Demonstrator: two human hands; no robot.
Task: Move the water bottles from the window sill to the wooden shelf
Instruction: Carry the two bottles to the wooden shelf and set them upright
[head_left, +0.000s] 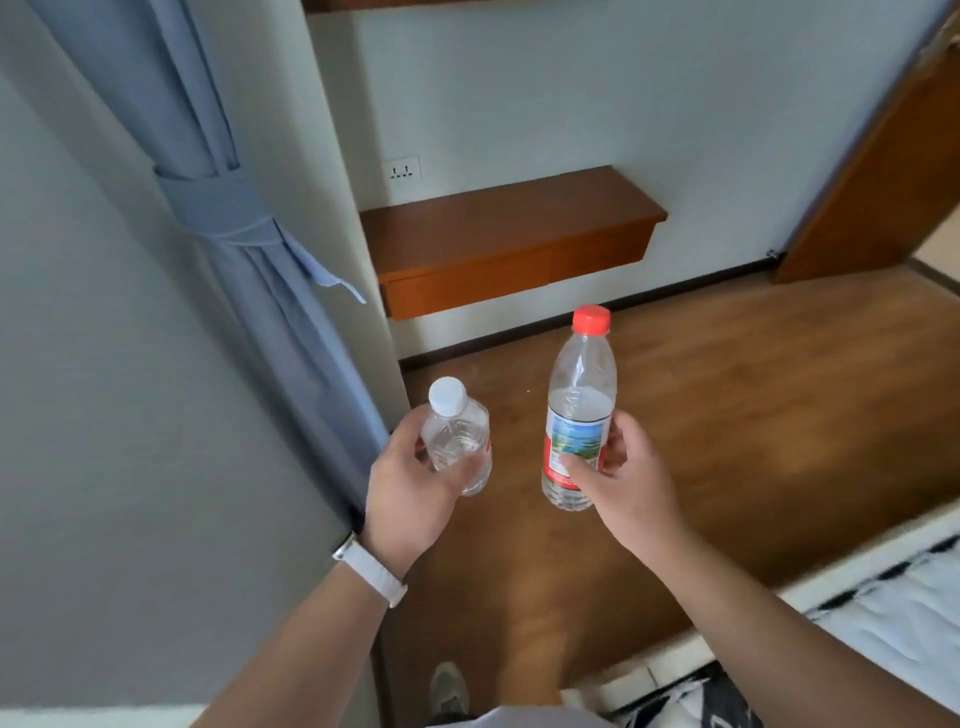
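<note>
My left hand (410, 483) grips a small clear water bottle with a white cap (457, 426), held upright above the floor. My right hand (628, 473) holds a taller clear bottle with a red cap and a red-and-blue label (579, 405), also upright. Both bottles hang in the air in front of me, about a hand's width apart. The wooden shelf (498, 223) is fixed to the white wall ahead, its top bare. The window sill is out of view.
A tied-back blue curtain (228, 208) hangs along the grey wall at left. A wall socket (401, 169) sits above the shelf. A wooden door (883, 176) stands at right. A bed edge (857, 587) fills the lower right. Brown wooden floor lies between.
</note>
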